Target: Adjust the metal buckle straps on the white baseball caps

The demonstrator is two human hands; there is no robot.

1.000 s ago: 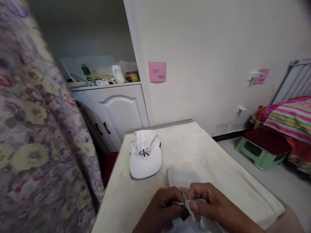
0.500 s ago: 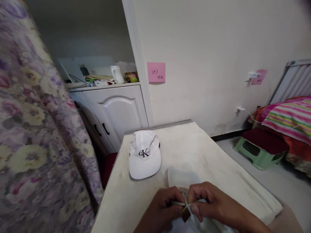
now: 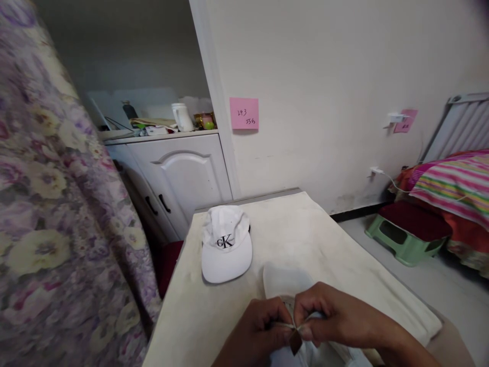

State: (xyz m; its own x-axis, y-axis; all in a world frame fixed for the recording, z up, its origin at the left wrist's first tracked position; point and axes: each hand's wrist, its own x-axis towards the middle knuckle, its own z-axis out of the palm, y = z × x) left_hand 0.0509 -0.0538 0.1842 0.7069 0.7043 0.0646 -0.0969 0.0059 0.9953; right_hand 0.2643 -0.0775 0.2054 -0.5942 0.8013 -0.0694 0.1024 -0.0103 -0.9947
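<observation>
While a white logo cap (image 3: 226,244) lies on the cloth-covered table (image 3: 336,255) well beyond the left hand (image 3: 256,334), nothing stands between it and the hands. Farther off past it is a white cabinet (image 3: 179,173); a pink note (image 3: 243,113) sits on the wall above, and a green stool (image 3: 401,239) stands far off to the right hand's (image 3: 336,321) side. Both hands meet fingertip to fingertip, each pinching a thin white string (image 3: 284,324) — a small brown tag (image 3: 295,342) hangs just below the pinch. Under them lies a second cap (image 3: 284,280), its brim showing just beyond the knuckles.
</observation>
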